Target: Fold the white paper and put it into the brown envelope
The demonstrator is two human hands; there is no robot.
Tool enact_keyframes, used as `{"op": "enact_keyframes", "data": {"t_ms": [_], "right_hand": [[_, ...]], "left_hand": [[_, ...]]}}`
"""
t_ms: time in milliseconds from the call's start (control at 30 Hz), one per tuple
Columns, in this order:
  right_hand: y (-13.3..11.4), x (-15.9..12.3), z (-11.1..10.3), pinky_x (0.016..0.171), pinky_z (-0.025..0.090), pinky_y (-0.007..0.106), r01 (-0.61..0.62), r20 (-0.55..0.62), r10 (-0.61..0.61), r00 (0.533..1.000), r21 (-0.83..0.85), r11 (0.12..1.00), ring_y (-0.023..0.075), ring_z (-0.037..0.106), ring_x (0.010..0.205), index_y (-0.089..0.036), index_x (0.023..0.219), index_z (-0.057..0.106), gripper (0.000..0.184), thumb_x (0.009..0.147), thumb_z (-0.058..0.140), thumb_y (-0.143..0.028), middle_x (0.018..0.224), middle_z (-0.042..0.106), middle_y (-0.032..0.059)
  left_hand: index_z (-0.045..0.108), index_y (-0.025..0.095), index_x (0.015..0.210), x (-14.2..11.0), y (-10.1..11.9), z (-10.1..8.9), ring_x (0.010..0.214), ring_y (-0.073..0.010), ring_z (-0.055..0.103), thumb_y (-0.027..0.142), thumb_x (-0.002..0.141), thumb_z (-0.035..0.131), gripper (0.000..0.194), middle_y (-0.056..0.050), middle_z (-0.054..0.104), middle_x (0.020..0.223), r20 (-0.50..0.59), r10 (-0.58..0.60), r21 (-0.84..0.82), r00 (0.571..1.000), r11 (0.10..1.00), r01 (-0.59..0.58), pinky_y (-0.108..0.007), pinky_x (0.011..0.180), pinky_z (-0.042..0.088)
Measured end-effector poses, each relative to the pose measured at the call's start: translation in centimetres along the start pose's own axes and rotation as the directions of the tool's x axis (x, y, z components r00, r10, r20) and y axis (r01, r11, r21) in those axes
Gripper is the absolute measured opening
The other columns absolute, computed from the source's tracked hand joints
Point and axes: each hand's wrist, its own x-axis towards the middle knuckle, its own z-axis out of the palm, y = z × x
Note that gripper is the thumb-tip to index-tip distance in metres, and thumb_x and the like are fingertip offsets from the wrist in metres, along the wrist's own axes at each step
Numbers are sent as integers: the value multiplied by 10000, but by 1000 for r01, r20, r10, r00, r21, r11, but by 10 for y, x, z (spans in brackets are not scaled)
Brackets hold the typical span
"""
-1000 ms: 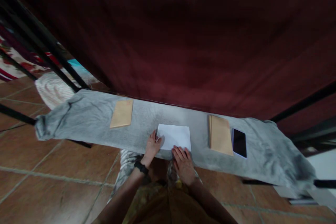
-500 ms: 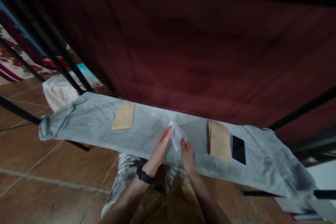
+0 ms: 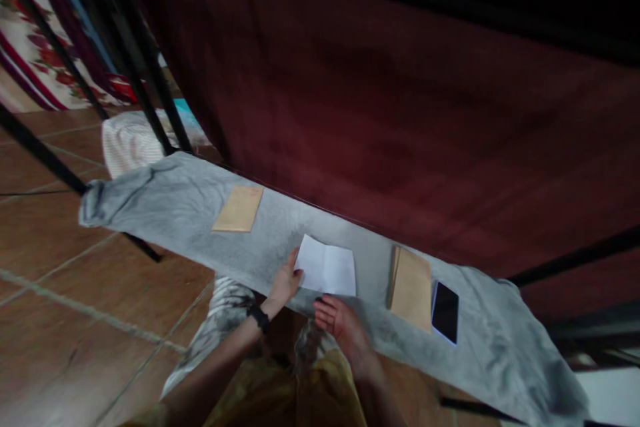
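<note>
White paper (image 3: 339, 270), bunched up earlier, now spread at lower centre, crease showing: fold apparently marked. Left hand (image 3: 285, 281) at its edge, grip unclear; right hand (image 3: 343, 322) loose, empty.

left grip (image 3: 285, 281): touching creased white paper (image 3: 313, 267) | right grip (image 3: 341, 320): near its front edge | phone (image 3: 445, 312): beside brown stack (image 3: 412, 289)

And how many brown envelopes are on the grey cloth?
2 visible: the left envelope, left of the white paper; the right envelope, beside the smartphone. More may be hidden under the right one, where layered edges show.
</note>
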Motion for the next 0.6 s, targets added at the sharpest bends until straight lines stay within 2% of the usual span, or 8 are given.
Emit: {"op": "enact_keyframes", "data": {"t_ms": [67,133,167,267,367,433,500,600], "right_hand": [[1,-4,-3,831,594,470,-2,-11,1,1000,-96,995,283,746,900,-141,1128,671,515,897,540,-582,1061,758,178],[-5,-1,-4,907,573,475,122,-81,-153,985,-301,946,284,722,1002,-157,1175,670,506,925,501,-562,1127,744,162],[-9,3,-4,969,545,483,207,-98,-275,957,-437,876,282,694,1084,-170,1208,665,500,950,460,-546,1189,725,153],[-18,20,-4,1153,395,489,364,40,-562,826,-799,478,253,504,1364,-190,1377,577,503,1019,332,-444,1459,560,123],[-15,37,-6,1204,317,479,334,234,-569,788,-940,76,239,339,1481,-165,1494,453,508,1044,310,-352,1586,395,118],[-5,45,-9,1196,322,482,265,270,-559,784,-960,-91,249,333,1485,-147,1505,436,505,1047,329,-329,1583,394,138],[7,49,-11,1179,334,504,223,276,-581,766,-961,-162,267,363,1468,-130,1498,446,505,1049,340,-333,1562,417,169],[20,52,-13,1168,335,530,208,277,-608,744,-961,-184,282,401,1446,-120,1487,463,501,1049,332,-324,1540,442,188]], "left_hand": [[423,123,1491,4,-9,-4,984,-268,722,174,799,515,700,-124,757,1104,77,-17,103,997,995,9,-377,878,555],[351,106,1531,3,-14,-4,933,-273,731,137,807,474,735,-128,770,1027,120,-35,202,992,979,11,-378,854,553],[323,102,1543,0,-16,-4,926,-271,731,124,813,457,743,-131,768,1022,120,-30,247,992,969,0,-372,847,551],[298,116,1553,-9,-15,-3,954,-244,717,99,838,413,724,-156,713,1179,77,36,357,996,932,-61,-347,861,542],[367,168,1530,-19,-13,-2,1032,-252,686,86,875,384,660,-169,628,1318,22,127,506,992,854,-121,-385,930,520],[438,196,1496,-23,-12,2,1178,-288,621,88,889,385,618,-174,578,1394,4,207,591,978,789,-169,-445,1014,476],[484,206,1465,-23,-11,9,1332,-297,514,125,918,393,561,-162,515,1481,42,306,612,951,745,-266,-474,1091,418],[483,219,1467,-19,-8,28,1433,-264,412,284,992,379,490,-117,463,1546,175,410,563,895,704,-433,-471,1149,367]]}}
